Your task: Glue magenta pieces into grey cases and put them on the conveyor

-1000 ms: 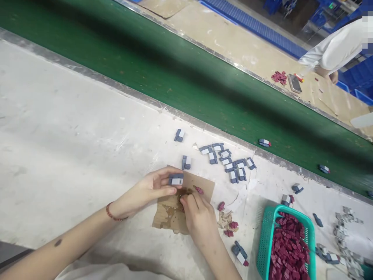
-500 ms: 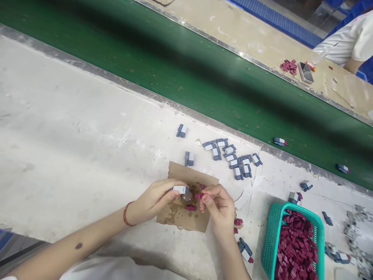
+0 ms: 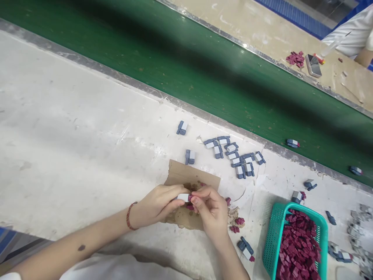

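Between the thumb and fingers of my left hand [image 3: 157, 204] is a small plastic part with a white face [image 3: 183, 197]; the rest of it is hidden by the fingers. My right hand [image 3: 211, 210] pinches a small maroon piece [image 3: 190, 198] against the right end of that part. Both hands are above a stained piece of brown cardboard [image 3: 198, 175], where another maroon piece [image 3: 190, 207] lies under the fingers. Just beyond the cardboard, a blue-grey and white part [image 3: 190, 156] lies on the white table.
Several blue-grey and white parts [image 3: 232, 147] are grouped ahead. A green basket [image 3: 266, 249] of maroon pieces [image 3: 300, 245] stands at right. Beyond runs a green conveyor belt [image 3: 175, 62] carrying finished-looking parts [image 3: 292, 143]. A person's sleeve [image 3: 349, 33] shows across the belt.
My right hand has moved left and brought the maroon piece against the end of the white-faced part. The parts on the belt have shifted slightly right in the view, as has the background.
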Demonstrator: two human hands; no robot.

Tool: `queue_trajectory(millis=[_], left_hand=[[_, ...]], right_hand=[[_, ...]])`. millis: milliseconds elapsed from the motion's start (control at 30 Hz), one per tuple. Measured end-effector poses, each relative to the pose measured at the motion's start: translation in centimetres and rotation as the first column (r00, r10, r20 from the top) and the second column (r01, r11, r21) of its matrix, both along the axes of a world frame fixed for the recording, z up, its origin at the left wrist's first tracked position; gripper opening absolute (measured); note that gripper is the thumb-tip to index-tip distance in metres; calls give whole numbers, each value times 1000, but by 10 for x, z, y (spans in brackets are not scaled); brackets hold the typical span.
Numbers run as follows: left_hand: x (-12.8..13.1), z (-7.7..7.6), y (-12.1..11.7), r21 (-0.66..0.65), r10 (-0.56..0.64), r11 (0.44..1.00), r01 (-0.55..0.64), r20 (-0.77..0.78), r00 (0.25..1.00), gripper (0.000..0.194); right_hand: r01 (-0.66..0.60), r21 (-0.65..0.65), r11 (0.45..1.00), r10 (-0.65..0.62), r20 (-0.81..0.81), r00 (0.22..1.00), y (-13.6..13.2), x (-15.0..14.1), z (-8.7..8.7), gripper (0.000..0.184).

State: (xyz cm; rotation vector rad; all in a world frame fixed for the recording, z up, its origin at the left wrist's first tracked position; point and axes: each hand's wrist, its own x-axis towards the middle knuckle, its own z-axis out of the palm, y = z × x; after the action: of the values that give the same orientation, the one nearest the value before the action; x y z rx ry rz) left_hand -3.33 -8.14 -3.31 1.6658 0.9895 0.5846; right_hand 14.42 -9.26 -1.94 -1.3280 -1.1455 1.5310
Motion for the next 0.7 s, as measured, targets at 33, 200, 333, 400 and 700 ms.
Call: queue_trajectory(millis=[33,200,333,400,700], left_hand=[[1,0,0,-4,5,1000,-5,0,1000,34],[5,3,2,-38,29,999,-28,19,999,36],[7,14,3,-156,37,987,-27,63,997,35],[8,19,3,-208,39,978,-24,66,997,34],[8,29,21,-171,-106,980,106,11,994,34]], right_hand=[[-5,5,1000,4,28,1000,-1,0,0,21],[-48,51,998,39,155,987,0,2,3,22],[-215,219,952,125,363,923,5,8,9,31],[-352,343,871,131,529,839,7,11,12,42],[-509,372,776,54,765,642,3,11,16,50]])
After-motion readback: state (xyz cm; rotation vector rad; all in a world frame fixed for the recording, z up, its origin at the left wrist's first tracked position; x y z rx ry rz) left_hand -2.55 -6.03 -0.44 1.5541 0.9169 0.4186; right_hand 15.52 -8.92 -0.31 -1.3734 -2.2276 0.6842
